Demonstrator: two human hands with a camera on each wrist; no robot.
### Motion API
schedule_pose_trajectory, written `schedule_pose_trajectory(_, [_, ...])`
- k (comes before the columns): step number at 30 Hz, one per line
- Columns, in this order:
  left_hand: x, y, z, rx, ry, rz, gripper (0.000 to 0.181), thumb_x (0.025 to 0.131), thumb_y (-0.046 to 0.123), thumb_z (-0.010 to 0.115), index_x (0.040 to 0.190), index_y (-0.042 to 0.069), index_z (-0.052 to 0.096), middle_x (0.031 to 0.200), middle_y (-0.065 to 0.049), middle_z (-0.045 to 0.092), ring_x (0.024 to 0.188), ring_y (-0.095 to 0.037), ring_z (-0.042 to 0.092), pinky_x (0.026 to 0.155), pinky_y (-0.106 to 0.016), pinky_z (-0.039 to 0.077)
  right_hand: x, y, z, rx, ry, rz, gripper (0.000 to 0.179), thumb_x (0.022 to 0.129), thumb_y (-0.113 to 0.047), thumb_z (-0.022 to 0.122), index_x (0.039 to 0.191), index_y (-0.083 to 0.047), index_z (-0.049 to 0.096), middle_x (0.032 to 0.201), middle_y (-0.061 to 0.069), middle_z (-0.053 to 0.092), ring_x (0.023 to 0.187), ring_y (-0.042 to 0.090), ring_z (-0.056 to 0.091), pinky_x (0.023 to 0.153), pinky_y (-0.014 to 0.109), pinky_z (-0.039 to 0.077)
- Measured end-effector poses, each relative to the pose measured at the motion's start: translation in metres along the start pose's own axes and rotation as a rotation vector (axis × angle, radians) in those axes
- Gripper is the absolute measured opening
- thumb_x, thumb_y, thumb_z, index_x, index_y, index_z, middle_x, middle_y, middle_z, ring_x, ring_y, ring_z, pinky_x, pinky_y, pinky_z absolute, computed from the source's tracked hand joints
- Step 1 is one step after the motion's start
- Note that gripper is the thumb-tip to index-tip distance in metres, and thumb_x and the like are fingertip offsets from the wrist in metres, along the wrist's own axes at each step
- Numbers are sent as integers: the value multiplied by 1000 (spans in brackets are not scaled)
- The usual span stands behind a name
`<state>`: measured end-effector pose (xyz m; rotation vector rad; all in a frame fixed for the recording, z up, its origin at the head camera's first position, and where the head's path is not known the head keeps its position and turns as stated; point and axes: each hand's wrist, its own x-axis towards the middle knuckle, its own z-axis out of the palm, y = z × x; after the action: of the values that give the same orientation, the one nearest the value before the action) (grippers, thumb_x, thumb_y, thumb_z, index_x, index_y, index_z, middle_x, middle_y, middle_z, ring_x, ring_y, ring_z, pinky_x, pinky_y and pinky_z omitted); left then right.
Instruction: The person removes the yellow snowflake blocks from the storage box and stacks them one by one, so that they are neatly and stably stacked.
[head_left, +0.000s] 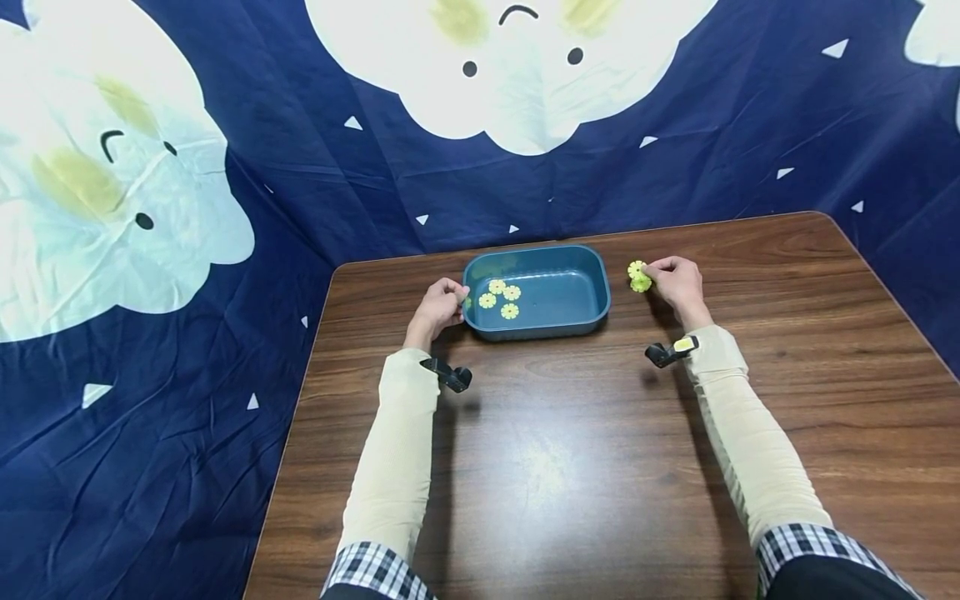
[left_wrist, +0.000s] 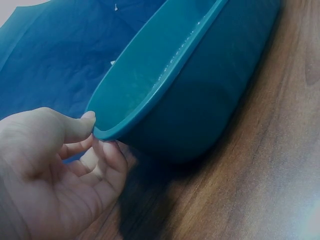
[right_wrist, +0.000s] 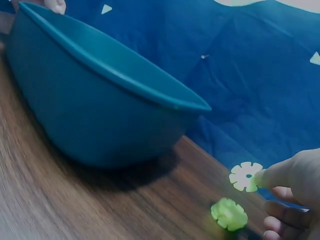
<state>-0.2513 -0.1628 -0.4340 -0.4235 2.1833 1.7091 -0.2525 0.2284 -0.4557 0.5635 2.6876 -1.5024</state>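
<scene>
A blue-green plastic basin (head_left: 536,332) stands near the table's back edge, with several pale yellow flower-shaped discs (head_left: 510,311) inside toward its left end. My left hand (head_left: 440,307) pinches the basin's left rim, thumb on top and fingers below, as the left wrist view shows. To the right of the basin, my right hand (head_left: 677,285) pinches a yellow flower-shaped disc (right_wrist: 246,176) with a hole in its middle between thumb and fingers. Just below that disc, a small clump of yellow-green flower discs (right_wrist: 229,214) lies on the table.
The brown wood-grain table (head_left: 540,467) has a rounded back right corner. Close behind it hangs a dark blue cloth (head_left: 480,192) with white clouds and small triangles. Each wrist carries a small black camera mount (head_left: 667,353).
</scene>
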Motion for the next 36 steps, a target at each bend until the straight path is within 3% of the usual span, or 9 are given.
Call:
schedule_pose_trajectory(14, [0,-1,-1,-9,-5,2,13,99,18,52,91,11,45,91,-5,45,71,-16,46,56,-23,44,7,12,-4,-94,-37,29,37,91,-31,61,108,2,64,125,23,56,127,40,41,110,46,31])
schedule_pose_trajectory(36, [0,-2,-2,10,-4,0,13,100,20,51,92,12,45,92,-4,45,69,-14,46,59,-24,46,11,13,-3,-231,-26,-1,35,91,-29,59,110,0,65,123,23,59,121,43,47,103,49,36])
